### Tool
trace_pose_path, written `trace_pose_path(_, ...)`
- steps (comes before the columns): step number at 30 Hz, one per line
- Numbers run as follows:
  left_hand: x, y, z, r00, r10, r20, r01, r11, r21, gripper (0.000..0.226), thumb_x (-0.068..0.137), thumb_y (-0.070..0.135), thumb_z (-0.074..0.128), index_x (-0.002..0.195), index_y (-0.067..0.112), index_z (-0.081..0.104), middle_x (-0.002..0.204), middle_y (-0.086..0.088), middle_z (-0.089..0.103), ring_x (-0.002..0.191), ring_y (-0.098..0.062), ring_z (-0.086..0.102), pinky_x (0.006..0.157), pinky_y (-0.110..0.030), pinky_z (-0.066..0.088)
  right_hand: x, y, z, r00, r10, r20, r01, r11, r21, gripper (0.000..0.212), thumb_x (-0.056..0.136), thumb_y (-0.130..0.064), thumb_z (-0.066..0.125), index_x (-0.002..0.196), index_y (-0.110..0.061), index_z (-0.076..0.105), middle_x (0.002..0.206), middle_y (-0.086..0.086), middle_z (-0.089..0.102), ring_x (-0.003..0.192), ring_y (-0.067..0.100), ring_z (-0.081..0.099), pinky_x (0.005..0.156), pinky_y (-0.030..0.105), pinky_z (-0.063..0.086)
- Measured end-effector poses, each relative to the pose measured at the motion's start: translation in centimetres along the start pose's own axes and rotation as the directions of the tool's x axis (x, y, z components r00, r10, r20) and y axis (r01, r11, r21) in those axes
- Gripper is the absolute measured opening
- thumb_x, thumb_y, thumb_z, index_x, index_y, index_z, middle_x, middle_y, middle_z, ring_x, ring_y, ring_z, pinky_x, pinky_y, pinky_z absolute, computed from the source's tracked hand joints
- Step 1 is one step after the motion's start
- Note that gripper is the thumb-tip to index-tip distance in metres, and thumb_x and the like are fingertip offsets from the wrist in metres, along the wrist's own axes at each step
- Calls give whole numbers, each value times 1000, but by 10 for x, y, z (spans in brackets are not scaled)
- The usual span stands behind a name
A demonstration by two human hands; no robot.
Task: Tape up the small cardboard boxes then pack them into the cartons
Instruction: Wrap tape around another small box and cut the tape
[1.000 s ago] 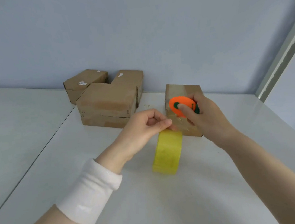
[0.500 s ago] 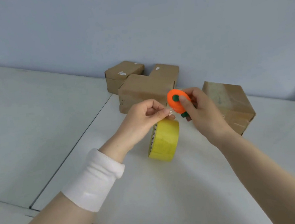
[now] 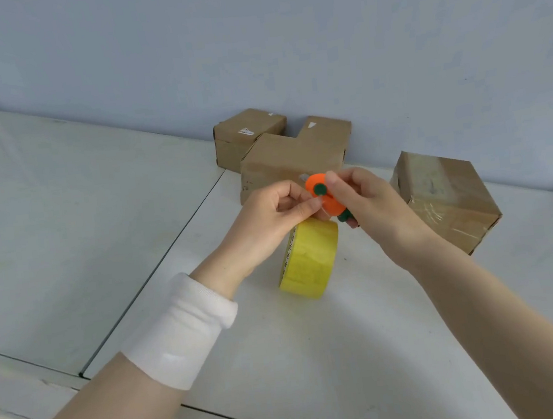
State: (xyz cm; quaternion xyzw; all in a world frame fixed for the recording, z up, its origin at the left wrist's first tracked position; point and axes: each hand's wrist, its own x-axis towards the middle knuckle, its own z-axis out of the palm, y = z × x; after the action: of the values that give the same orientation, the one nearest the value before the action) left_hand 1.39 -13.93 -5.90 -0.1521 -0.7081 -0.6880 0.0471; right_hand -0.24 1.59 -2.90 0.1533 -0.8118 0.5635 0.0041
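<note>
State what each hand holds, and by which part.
Left hand pinches, apparently, the loose end of the yellow tape roll; right hand grips the orange cutter round its body.

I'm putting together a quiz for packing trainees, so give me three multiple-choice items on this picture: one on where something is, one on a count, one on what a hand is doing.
1. Where is the yellow tape roll?
A on a box; B on the table, standing on its edge; C on the floor.

2. How many cardboard boxes are in view?
A two; B six; C four.

3. What is the right hand doing?
A holding the orange cutter; B lying flat on the table; C lifting a box.

Key:
1 B, the roll stands on the white tabletop just below both hands.
2 C, three boxes cluster by the wall and a taped one sits apart to the right.
3 A, its fingers curl round the cutter, beside the left hand, which pinches the tape end.
</note>
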Motion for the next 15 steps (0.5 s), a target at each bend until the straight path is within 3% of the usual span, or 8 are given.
trace_pose_path(4, 1, 0, -1, 1000, -18, -10, 18, 1000, 15, 9, 89, 15, 60, 80, 12, 59, 78, 6, 73, 81, -6, 68, 74, -13, 48, -4, 0, 4, 992, -115, -44, 108, 983, -149, 12, 88, -23, 62, 99, -23, 56, 95, -5, 64, 85, 9, 58, 72, 15, 47)
trace_pose_path(7, -2, 0, -1, 999, -38, 16, 37, 998, 43, 8, 86, 21, 64, 85, 16, 58, 83, 10, 72, 88, -6, 67, 81, -17, 49, -4, 0, 7, 982, -151, -109, 129, 974, -186, 11, 89, -21, 61, 98, -24, 55, 89, -11, 62, 82, 8, 58, 71, 13, 46)
trace_pose_path(12, -13, -1, 4, 997, -76, 19, 74, 994, 85, 40, 64, 32, 78, 93, 22, 53, 100, 5, 69, 103, -9, 63, 100, -37, 46, -4, 0, 7, 973, -188, -137, 159, 967, -197, 18, 89, -19, 62, 98, -30, 50, 75, -17, 61, 66, -1, 56, 57, 6, 38)
trace_pose_path(15, -15, 0, 7, 996, -90, -4, 89, 989, 120, 53, 66, 24, 79, 108, 19, 46, 113, 4, 63, 108, -5, 60, 103, -35, 44, -3, -1, 7, 976, -185, -114, 163, 970, -182, 17, 89, -21, 62, 95, -33, 53, 72, -18, 61, 61, -10, 52, 56, 5, 36)
